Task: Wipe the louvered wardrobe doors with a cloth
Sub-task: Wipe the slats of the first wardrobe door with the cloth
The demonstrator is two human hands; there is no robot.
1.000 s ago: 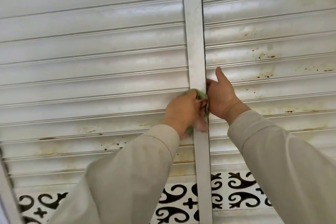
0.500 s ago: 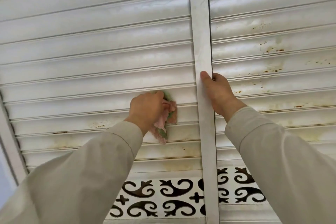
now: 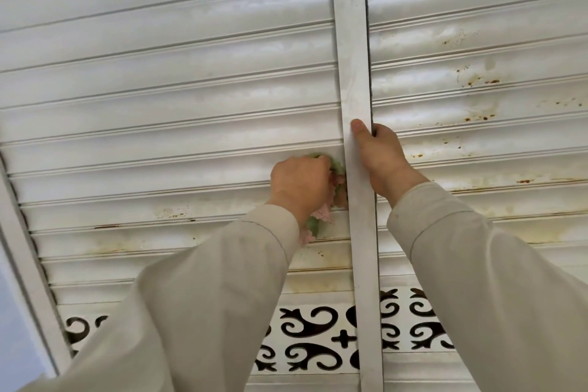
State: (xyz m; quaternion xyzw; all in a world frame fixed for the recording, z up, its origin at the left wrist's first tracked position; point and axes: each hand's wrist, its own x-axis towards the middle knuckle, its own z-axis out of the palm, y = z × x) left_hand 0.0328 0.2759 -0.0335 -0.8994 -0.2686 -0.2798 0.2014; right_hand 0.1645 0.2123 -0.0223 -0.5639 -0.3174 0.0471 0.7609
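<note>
At the slats' right end, left hand (image 3: 300,183) clamps the cloth (image 3: 338,169); at three o'clock, right hand (image 3: 380,156) grips the door's stile (image 3: 351,41).

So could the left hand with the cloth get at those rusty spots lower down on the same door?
Probably yes: the left hand and cloth sit just above the rust spots, with nothing between them.

A home: white louvered wardrobe doors (image 3: 191,99) with scrollwork panel (image 3: 311,337).
</note>
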